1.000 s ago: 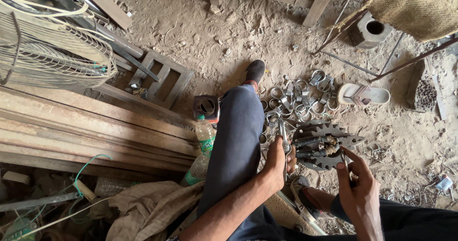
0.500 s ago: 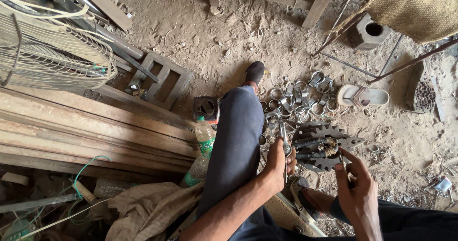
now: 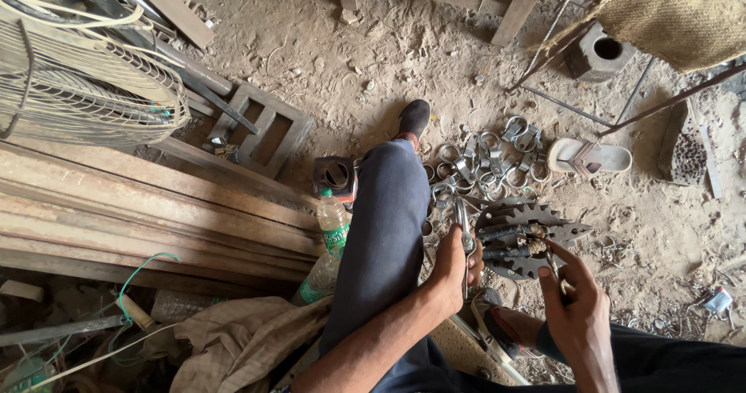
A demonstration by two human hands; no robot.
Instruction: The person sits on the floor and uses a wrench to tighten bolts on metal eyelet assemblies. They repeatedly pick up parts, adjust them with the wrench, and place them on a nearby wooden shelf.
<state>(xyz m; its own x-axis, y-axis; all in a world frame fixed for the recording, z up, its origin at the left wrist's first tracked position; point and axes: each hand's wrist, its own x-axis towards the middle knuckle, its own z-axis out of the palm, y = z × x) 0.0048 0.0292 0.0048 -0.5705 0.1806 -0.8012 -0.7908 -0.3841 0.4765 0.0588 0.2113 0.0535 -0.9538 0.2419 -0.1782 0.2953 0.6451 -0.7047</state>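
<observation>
As left hand grips wrench, right hand pinching

Bare sandy ground lies open at the far middle. Wooden planks and a wire fan guard block the left; metal rings crowd the toothed gear.

two bottles, one sandal, one fan

Green-labelled bottle beside knee
</observation>
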